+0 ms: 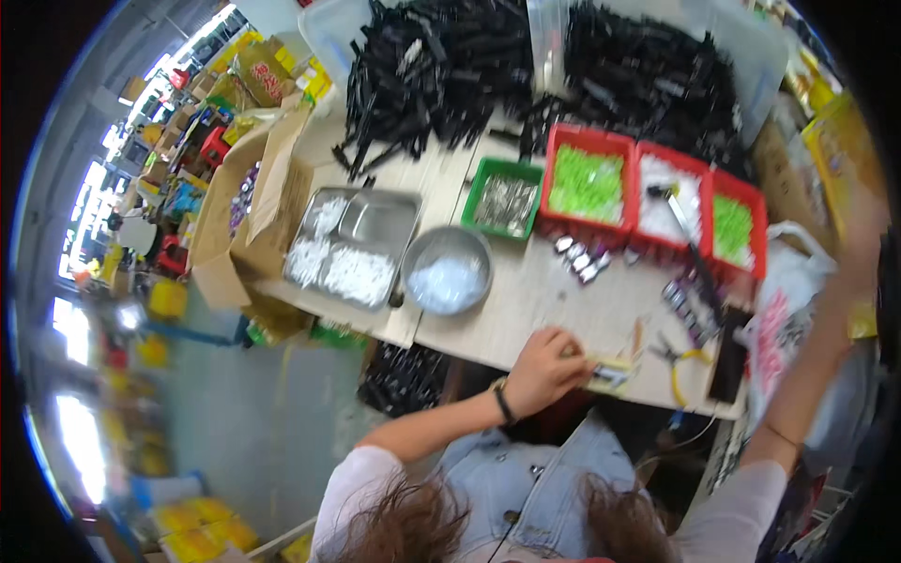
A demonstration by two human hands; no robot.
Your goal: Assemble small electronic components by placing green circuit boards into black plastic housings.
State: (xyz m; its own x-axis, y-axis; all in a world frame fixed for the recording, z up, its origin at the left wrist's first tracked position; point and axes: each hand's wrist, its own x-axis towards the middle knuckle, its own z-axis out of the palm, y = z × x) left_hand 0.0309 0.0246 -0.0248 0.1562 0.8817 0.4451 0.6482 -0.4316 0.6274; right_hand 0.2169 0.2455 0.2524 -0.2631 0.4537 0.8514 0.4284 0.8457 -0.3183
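My left hand (549, 372) is at the table's front edge, fingers curled together over the near end of a small yellowish fixture (615, 375) that has a white-and-dark piece on it. Whatever those fingers pinch is too small to make out. Far to the right, my right hand (862, 230) is raised beside yellow packaging and smeared by motion, so its fingers do not show. Yellow-handled pliers (690, 357) lie right of the fixture. Small shiny silver-and-purple parts (582, 261) rest on the table beyond my left hand.
Red bins (627, 188) hold green and white pieces; a long black-handled tool (690, 230) leans across them. Left of these are a green bin (477, 211) of metal parts, a metal bowl (483, 272) and a compartmented tray (413, 211). Black parts (441, 66) are heaped behind.
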